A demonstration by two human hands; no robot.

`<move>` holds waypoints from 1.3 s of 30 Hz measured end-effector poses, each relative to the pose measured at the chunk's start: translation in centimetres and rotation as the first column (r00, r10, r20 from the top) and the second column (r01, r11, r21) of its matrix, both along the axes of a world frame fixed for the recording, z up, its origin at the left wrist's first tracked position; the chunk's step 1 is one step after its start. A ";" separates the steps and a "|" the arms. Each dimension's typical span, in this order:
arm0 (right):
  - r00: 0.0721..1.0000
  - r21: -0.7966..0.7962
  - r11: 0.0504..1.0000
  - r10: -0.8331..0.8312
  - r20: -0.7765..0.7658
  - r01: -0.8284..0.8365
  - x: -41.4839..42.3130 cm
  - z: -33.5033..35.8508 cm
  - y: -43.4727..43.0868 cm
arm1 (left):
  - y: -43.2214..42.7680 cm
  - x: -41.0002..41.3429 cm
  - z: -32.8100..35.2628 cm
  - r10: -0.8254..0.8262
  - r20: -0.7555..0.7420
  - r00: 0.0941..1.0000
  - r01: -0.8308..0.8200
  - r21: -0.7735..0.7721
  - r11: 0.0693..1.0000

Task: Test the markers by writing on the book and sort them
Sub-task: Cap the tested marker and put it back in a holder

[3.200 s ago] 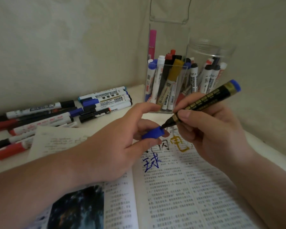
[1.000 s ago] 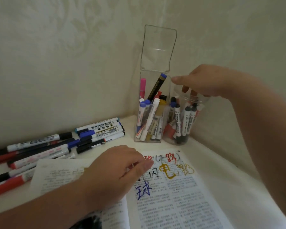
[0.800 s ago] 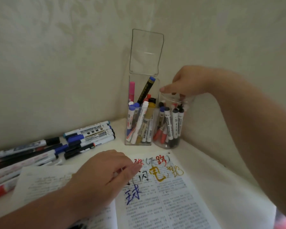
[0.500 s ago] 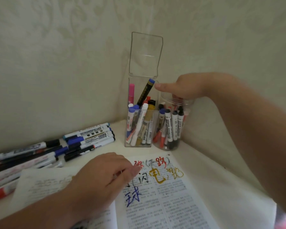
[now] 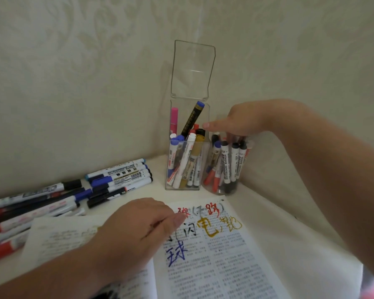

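My left hand [image 5: 134,225] rests flat on the open book [image 5: 220,260], fingers relaxed, beside the coloured test writing. My right hand [image 5: 240,121] hovers over the round clear jar [image 5: 221,192] at the back. Its thumb points left and its blurred fingers dip among the marker caps; whether they hold one is unclear. The black-and-gold marker with a blue cap [image 5: 192,117] stands tilted in the square clear box [image 5: 181,187] among several other markers.
Several loose markers [image 5: 52,201] lie in a heap on the table left of the book. The box's hinged lid [image 5: 192,67] stands open against the wall. Walls close in at the back and right.
The blue-capped marker left my right hand and now stands in the square box. My right hand moved over the round jar and lowered its fingers into it. My left hand settled on the book.
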State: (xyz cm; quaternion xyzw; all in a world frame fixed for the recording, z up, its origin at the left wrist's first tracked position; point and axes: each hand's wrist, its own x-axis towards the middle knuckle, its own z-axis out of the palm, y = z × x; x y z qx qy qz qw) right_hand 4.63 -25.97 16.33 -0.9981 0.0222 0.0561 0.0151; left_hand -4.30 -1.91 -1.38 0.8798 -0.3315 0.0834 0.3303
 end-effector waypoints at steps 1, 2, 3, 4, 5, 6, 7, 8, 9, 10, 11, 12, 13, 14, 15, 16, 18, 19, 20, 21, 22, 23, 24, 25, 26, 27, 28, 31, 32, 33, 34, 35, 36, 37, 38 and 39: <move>0.999 -0.014 1.000 -0.002 0.035 0.003 0.1 0.0 0.0 | 0.1 0.0 0.0 0.001 0.002 1.000 -0.001 -0.007 1.000; 0.996 -0.015 1.000 -0.001 0.094 0.003 0.1 0.0 -0.1 | 0.1 0.0 0.0 0.004 0.003 1.000 -0.004 -0.012 1.000; 0.987 -0.010 1.000 0.000 0.161 0.001 0.0 0.1 -0.2 | 0.2 0.0 0.1 0.008 0.007 1.000 -0.008 -0.014 1.000; 0.975 -0.003 1.000 0.009 0.223 -0.009 -0.3 0.4 -0.2 | 0.2 0.0 0.1 0.013 0.011 1.000 -0.013 -0.016 1.000; 0.963 -0.006 1.000 0.015 0.268 -0.014 -0.9 1.0 -0.3 | 0.2 0.0 0.2 0.018 0.014 1.000 -0.018 -0.020 1.000; 0.951 -0.006 1.000 0.021 0.308 -0.020 -1.6 1.7 -0.4 | 0.2 -0.1 0.2 0.026 0.014 1.000 -0.026 -0.023 0.999; 0.940 -0.009 1.000 0.026 0.340 -0.024 -2.4 2.6 -0.5 | 0.2 0.0 0.2 0.036 0.011 0.999 -0.036 -0.019 0.999; 0.927 -0.017 1.000 0.031 0.373 -0.027 -3.3 3.4 -0.6 | 0.2 0.0 0.2 0.047 0.006 0.999 -0.047 -0.010 0.999; 0.913 -0.021 0.999 0.032 0.408 -0.026 -4.3 4.1 -0.8 | 0.3 -0.1 0.2 0.060 0.000 0.998 -0.060 0.000 0.998; 0.883 -0.014 0.999 0.035 0.469 -0.033 -5.0 4.7 -1.0 | 0.3 0.0 0.3 0.075 -0.007 0.997 -0.075 -0.001 0.997; 0.833 0.003 0.999 0.043 0.552 -0.053 -5.6 5.1 -1.5 | 0.3 -0.1 0.4 0.088 -0.022 0.996 -0.088 -0.017 0.996; 0.760 0.033 0.997 0.035 0.649 -0.074 -6.0 5.3 -2.0 | 0.3 -0.1 0.5 0.097 -0.042 0.994 -0.099 -0.045 0.994; 0.673 0.088 0.990 0.008 0.740 -0.108 -6.4 5.3 -2.5 | 0.3 -0.2 0.6 0.100 -0.057 0.993 -0.104 -0.078 0.992; 0.597 0.166 0.974 -0.042 0.801 -0.154 -6.9 5.1 -2.9 | 0.2 -0.2 0.7 0.099 -0.062 0.993 -0.106 -0.109 0.988; 0.552 0.242 0.948 -0.090 0.829 -0.209 -7.5 4.8 -2.9 | 0.1 -0.3 0.7 0.102 -0.061 0.993 -0.109 -0.137 0.984; 0.537 0.300 0.912 -0.111 0.836 -0.280 -8.1 4.2 -2.8 | 0.1 -0.3 0.7 0.105 -0.062 0.993 -0.114 -0.170 0.979; 0.601 0.377 0.790 -0.014 0.799 -0.483 -9.2 1.8 -1.8 | 0.0 -0.4 0.7 0.109 -0.065 0.992 -0.121 -0.226 0.967; 0.662 0.425 0.714 0.072 0.746 -0.556 -9.5 0.0 -0.9 | -0.1 -0.5 0.7 0.111 -0.063 0.992 -0.123 -0.233 0.965; 0.711 0.477 0.640 0.158 0.685 -0.602 -9.6 -2.0 0.1 | -0.2 -0.5 0.7 0.111 -0.050 0.993 -0.119 -0.224 0.967; 0.743 0.536 0.567 0.224 0.630 -0.625 -9.5 -4.2 1.1 | -0.2 -0.6 0.7 0.105 -0.035 0.994 -0.110 -0.200 0.974; 0.757 0.590 0.499 0.251 0.603 -0.635 -9.0 -6.1 2.0 | -0.2 -0.7 0.7 0.097 -0.028 0.995 -0.100 -0.176 0.979; 0.761 0.630 0.439 0.246 0.601 -0.640 -8.6 -7.7 2.6 | -0.2 -0.7 0.8 0.090 -0.035 0.995 -0.094 -0.158 0.983; 0.759 0.656 0.392 0.224 0.612 -0.645 -8.1 -8.8 2.7 | -0.1 -0.6 0.7 0.083 -0.055 0.995 -0.090 -0.135 0.987; 0.750 0.666 0.358 0.198 0.631 -0.654 -7.7 -9.6 2.5 | 0.1 -0.5 0.7 0.075 -0.077 0.994 -0.084 -0.113 0.990; 0.737 0.666 0.334 0.167 0.655 -0.667 -7.5 -10.0 2.2 | 0.3 -0.3 0.6 0.072 -0.085 0.994 -0.080 -0.106 0.991; 0.722 0.663 0.309 0.139 0.678 -0.682 -7.2 -10.3 1.8 | 0.6 -0.2 0.6 0.069 -0.078 0.995 -0.078 -0.121 0.990; 0.711 0.663 0.284 0.116 0.693 -0.693 -7.1 -10.8 1.4 | 0.7 -0.2 0.6 0.069 -0.081 0.994 -0.081 -0.148 0.986; 0.715 0.688 0.209 0.100 0.692 -0.695 -7.0 -12.5 1.6 | 0.4 0.0 0.5 0.073 -0.056 0.996 -0.081 -0.158 0.984; 0.718 0.695 0.191 0.108 0.687 -0.694 -7.1 -13.1 1.9 | 0.2 0.1 0.3 0.075 -0.041 0.996 -0.079 -0.133 0.988; 0.726 0.708 0.166 0.103 0.680 -0.687 -7.2 -13.6 2.3 | 0.0 0.3 0.1 0.076 -0.036 0.996 -0.080 -0.121 0.989; 0.752 0.742 0.123 0.086 0.654 -0.659 -7.4 -14.0 2.5 | -0.1 0.4 0.0 0.079 -0.031 0.996 -0.082 -0.119 0.990; 0.791 0.789 0.065 0.077 0.607 -0.611 -7.4 -14.4 2.6 | -0.2 0.6 -0.2 0.081 -0.023 0.996 -0.083 -0.122 0.989; 0.831 0.834 0.018 0.100 0.547 -0.551 -7.4 -14.6 2.7 | -0.2 0.7 -0.2 0.078 -0.011 0.997 -0.079 -0.118 0.990; 0.858 0.867 0.007 0.148 0.492 -0.499 -7.4 -15.0 2.9 | -0.3 0.7 -0.2 0.069 -0.004 0.998 -0.069 -0.113 0.991; 0.873 0.888 0.031 0.201 0.445 -0.460 -7.4 -15.4 3.2 | -0.4 0.6 -0.3 0.051 -0.007 0.999 -0.052 -0.112 0.992; 0.882 0.900 0.059 0.237 0.408 -0.432 -7.4 -15.8 3.5 | -0.4 0.5 -0.3 0.031 -0.015 0.999 -0.032 -0.114 0.993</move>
